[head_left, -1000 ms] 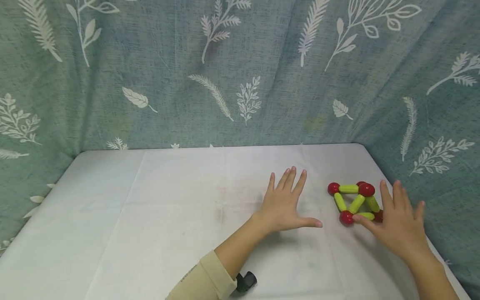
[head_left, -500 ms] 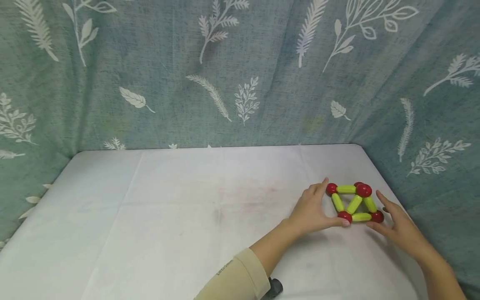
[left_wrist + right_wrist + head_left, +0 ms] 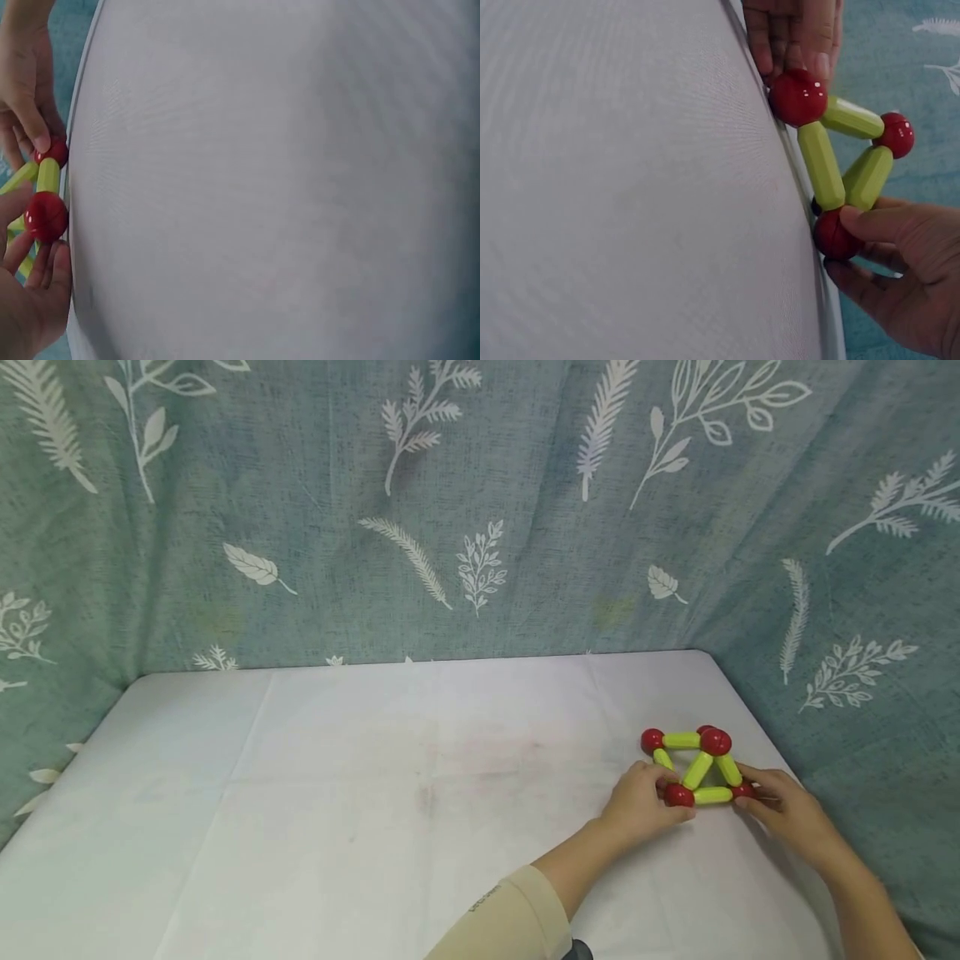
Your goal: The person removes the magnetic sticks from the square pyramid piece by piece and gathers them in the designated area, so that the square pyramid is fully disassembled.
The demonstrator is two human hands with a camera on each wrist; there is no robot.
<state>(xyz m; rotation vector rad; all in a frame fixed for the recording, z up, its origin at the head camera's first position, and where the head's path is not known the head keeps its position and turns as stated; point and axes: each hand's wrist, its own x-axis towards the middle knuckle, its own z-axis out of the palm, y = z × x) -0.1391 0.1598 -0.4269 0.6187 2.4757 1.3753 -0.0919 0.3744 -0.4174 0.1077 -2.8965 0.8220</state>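
Note:
A framework of red balls joined by yellow-green rods [image 3: 712, 796] stands at the right of the white table. My left hand [image 3: 640, 802] pinches its near left red ball [image 3: 679, 796], thumb in front and fingers behind. The near right red ball [image 3: 742, 789] is pinched by my right hand [image 3: 791, 814]; in the right wrist view the thumb [image 3: 877, 223] lies over that ball [image 3: 838, 234]. Another red ball [image 3: 716, 742] tops the framework, with one more [image 3: 652, 742] at its far left corner. Part of the far side is hidden behind the top ball.
The white cloth-covered table [image 3: 337, 802] spreads to the left. A blue-green curtain with white leaf prints [image 3: 322, 510] hangs behind it and along its right side. A small black object [image 3: 578, 950] shows beside the left sleeve [image 3: 517, 918].
Both hands were spread wide a second ago. The left hand has moved right to the framework, and both have closed their fingers on its near balls. The view has shifted slightly.

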